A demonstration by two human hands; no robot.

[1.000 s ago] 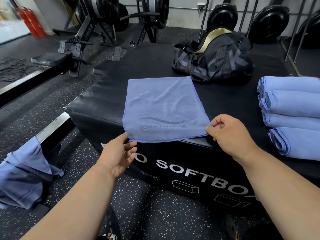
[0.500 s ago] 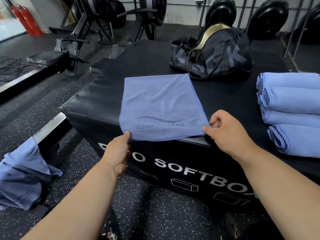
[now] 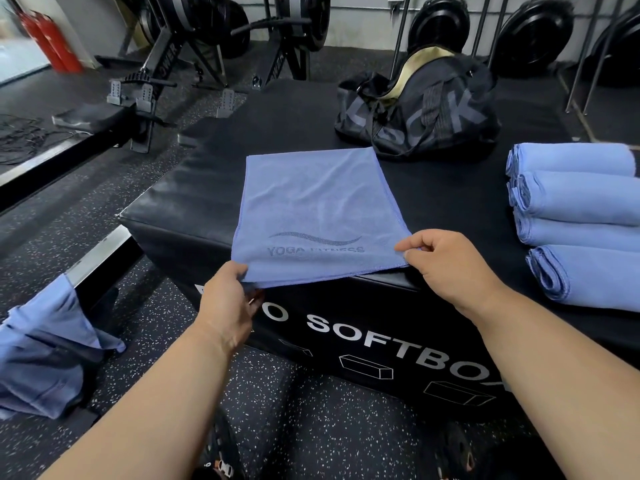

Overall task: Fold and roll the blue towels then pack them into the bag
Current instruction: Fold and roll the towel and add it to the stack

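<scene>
Folded blue towel (image 3: 318,209) flat on black soft box (image 3: 194,202), near edge overhanging. Near corners pinched: left hand (image 3: 227,299), right hand (image 3: 446,261). Four rolled towels (image 3: 578,223) right; bag (image 3: 419,112) behind.

Counted: one flat folded blue towel (image 3: 318,216) at centre, four rolled blue towels (image 3: 581,223) at right, one crumpled blue towel (image 3: 45,348) at lower left, one black duffel bag (image 3: 415,112), two red fire extinguishers (image 3: 48,43) at upper left.
</scene>
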